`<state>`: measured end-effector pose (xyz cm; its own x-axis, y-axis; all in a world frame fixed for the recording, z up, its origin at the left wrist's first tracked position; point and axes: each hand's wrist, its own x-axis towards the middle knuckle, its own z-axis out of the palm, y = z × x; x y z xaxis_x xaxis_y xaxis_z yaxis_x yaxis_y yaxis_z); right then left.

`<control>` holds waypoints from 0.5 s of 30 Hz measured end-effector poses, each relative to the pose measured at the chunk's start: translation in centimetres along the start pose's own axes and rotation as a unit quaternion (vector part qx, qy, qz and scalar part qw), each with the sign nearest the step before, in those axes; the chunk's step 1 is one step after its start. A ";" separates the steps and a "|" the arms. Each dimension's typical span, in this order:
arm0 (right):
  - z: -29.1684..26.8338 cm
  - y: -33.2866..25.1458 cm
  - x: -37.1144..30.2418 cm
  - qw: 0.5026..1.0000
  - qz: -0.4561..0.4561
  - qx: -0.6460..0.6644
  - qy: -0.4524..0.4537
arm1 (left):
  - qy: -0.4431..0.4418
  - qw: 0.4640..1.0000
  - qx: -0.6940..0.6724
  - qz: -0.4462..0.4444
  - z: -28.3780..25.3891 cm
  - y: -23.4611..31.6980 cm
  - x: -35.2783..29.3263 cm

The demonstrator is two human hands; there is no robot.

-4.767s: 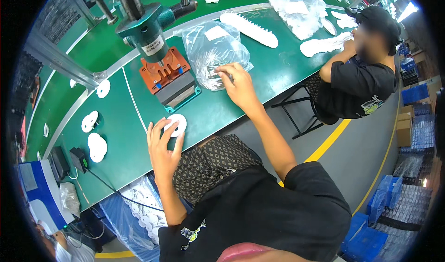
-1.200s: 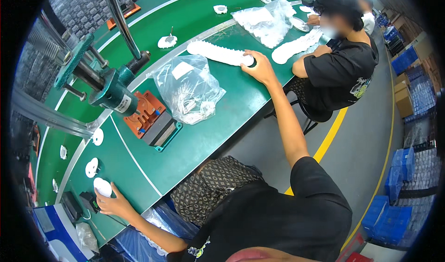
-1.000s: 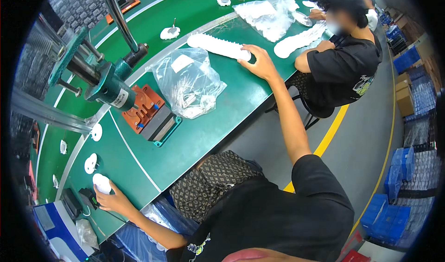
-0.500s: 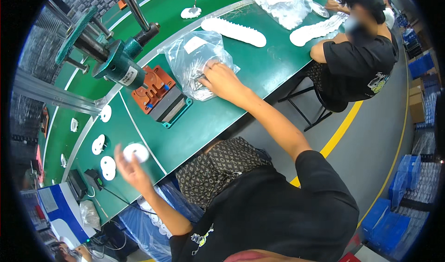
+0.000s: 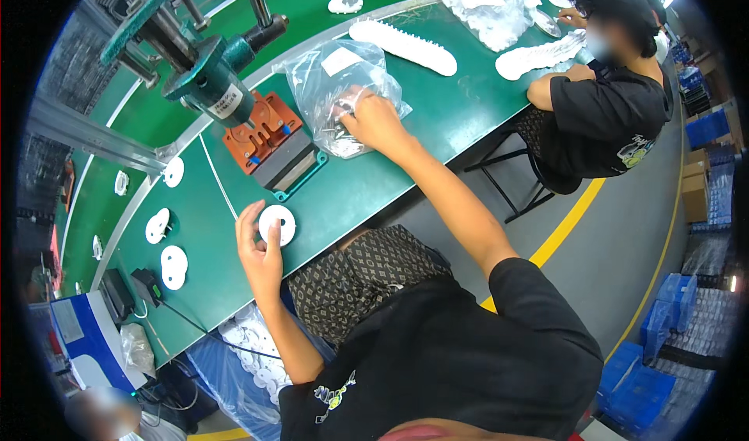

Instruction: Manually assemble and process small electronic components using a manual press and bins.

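Note:
My left hand (image 5: pixel 261 246) grips a round white disc (image 5: pixel 287 229) by its left side, thumb across its face, over the green table just in front of the press fixture. A dark hole shows near the disc's middle. Farther right, my right hand (image 5: pixel 370 121) reaches into a clear plastic bag (image 5: pixel 308 74) of small silvery metal pins (image 5: pixel 340 138). Its fingers are bent together among the pins; what they pinch is hidden. Between and beyond my hands stands an orange and dark-grey fixture (image 5: pixel 265 133) under a green press head (image 5: pixel 211 78).
White discs (image 5: pixel 173 268) lie at the table's left. A long row of stacked white discs (image 5: pixel 402 47) rests beyond the bag. To the right sits a co-worker (image 5: pixel 605 113) beside another bag (image 5: pixel 488 16). A blue-lined bin of white discs (image 5: pixel 250 347) stands below the table edge.
My left hand has moved right with the white disc, nearer the fixture. My right hand stays in the bag, its fingers shifted slightly. The whole view has tilted a little.

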<state>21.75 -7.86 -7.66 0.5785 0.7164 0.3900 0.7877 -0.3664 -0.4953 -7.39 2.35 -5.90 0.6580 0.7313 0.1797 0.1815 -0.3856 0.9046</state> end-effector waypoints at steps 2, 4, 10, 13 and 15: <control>-0.9 -1.0 -0.1 1.000 -0.011 0.001 -0.002 | 0.008 0.999 -0.036 -0.027 -0.1 0.3 -0.2; -0.8 -1.6 -0.5 1.000 -0.027 0.003 -0.006 | 0.006 0.998 0.040 0.038 -0.6 -0.1 -0.3; -0.6 -0.3 -0.1 1.000 0.000 0.029 -0.001 | -0.027 0.981 0.161 0.108 0.3 1.9 -0.4; -1.5 -1.3 1.3 0.998 -0.018 -0.014 -0.062 | -0.021 0.978 0.170 0.117 0.1 1.5 -0.5; -2.3 -1.6 1.7 0.993 -0.032 -0.034 -0.107 | -0.021 0.978 0.169 0.122 0.1 1.4 -0.5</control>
<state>21.95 -7.40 -4.41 0.4748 0.8464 0.2411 0.8374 -0.3503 -0.4195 -7.43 1.36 -4.81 0.7401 0.5731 0.3518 0.2412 -0.7146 0.6567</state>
